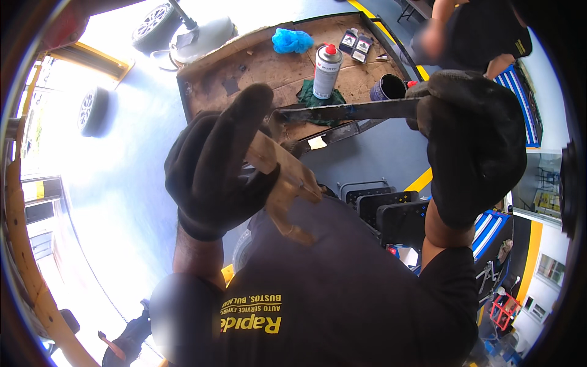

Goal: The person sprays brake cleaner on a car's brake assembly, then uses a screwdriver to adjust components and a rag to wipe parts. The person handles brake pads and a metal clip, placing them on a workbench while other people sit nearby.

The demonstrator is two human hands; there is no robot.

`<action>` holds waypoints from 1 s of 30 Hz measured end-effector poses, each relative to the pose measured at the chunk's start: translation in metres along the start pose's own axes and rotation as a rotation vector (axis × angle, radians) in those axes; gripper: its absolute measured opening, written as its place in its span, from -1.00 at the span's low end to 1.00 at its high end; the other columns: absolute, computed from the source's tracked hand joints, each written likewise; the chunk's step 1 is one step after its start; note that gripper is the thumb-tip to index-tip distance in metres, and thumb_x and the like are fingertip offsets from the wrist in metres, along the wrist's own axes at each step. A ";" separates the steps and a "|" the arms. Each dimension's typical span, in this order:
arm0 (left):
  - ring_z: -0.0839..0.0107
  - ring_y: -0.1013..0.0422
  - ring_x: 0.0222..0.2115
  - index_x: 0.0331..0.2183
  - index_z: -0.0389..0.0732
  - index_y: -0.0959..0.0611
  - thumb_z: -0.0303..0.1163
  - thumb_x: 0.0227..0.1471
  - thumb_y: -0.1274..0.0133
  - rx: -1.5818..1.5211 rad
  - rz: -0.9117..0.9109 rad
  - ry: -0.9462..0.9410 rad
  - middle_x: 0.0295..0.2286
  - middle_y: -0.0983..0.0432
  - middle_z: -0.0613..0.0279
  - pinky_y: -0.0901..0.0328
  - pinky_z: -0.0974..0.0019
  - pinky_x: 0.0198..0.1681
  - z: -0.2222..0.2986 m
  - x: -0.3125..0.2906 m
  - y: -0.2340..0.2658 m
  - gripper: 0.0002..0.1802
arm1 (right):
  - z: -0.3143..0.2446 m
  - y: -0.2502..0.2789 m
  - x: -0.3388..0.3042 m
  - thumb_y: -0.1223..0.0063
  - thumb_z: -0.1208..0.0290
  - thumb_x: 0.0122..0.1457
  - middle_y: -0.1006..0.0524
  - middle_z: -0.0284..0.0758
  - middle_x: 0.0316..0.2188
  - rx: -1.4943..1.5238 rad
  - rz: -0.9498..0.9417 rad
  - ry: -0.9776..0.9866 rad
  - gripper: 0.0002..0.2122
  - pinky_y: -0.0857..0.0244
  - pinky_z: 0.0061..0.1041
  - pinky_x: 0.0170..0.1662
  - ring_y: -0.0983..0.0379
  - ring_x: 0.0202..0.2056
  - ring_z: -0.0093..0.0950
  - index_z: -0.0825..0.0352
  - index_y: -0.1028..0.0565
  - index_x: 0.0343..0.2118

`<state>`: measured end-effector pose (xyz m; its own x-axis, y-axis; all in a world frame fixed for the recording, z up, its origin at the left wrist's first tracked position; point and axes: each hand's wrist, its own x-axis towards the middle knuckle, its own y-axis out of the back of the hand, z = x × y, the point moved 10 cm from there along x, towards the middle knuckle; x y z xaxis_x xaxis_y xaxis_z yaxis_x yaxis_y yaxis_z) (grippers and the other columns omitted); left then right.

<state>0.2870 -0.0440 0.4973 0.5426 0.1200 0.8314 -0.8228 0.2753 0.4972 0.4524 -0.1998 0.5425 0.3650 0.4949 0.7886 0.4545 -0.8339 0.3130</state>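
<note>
My left hand (217,168), in a black work glove, is closed on a tan-brown, bracket-shaped metal part (290,183) with notched ends. The part hangs down in front of my dark shirt. My right hand (474,140), gloved in black too, is raised and closed on one end of a long, flat, dark metal strip (367,110), which looks like a file. The strip runs level toward my left hand. Its far end lies by the left fingers, and I cannot tell whether it touches the part.
Beyond my hands stands a cardboard-lined work tray (244,73). It bears a spray can (327,73) with a red cap, a blue crumpled glove (292,41), small dark boxes (356,46) and a black cup (389,88). A co-worker (483,37) is at the far right.
</note>
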 end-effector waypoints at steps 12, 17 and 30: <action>0.25 -0.59 -0.41 0.04 -0.42 -0.55 -0.63 -0.38 -0.27 0.012 -0.001 -0.006 -0.17 -0.64 -0.03 -0.48 0.31 -0.37 0.001 0.003 0.000 -0.23 | 0.007 0.007 -0.015 -0.32 0.62 0.03 -0.64 -0.21 -0.26 -0.038 0.105 -0.159 -0.75 -0.51 -0.52 -0.17 -0.63 -0.29 -0.45 0.45 -0.58 -0.20; 0.26 -0.58 -0.42 0.00 -0.43 -0.59 -0.63 -0.41 -0.27 0.016 -0.077 0.055 -0.24 -0.65 0.01 -0.47 0.30 -0.36 0.000 0.007 -0.004 -0.26 | 0.011 0.010 -0.007 -0.33 0.61 0.03 -0.64 -0.20 -0.28 -0.012 0.086 -0.118 -0.77 -0.50 -0.47 -0.14 -0.62 -0.28 -0.41 0.44 -0.59 -0.22; 0.26 -0.58 -0.41 -0.02 -0.41 -0.62 -0.59 -0.40 -0.29 0.061 -0.066 0.012 -0.28 -0.65 0.04 -0.48 0.30 -0.34 0.004 0.014 -0.002 -0.28 | -0.034 -0.014 -0.004 -0.34 0.61 0.00 -0.64 -0.17 -0.33 -0.068 -0.072 0.005 -0.81 -0.47 -0.33 -0.10 -0.60 -0.26 -0.30 0.40 -0.61 -0.29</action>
<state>0.2956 -0.0469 0.5087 0.5980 0.1154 0.7932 -0.7935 0.2249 0.5655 0.4171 -0.1979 0.5525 0.3296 0.5527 0.7654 0.4231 -0.8112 0.4036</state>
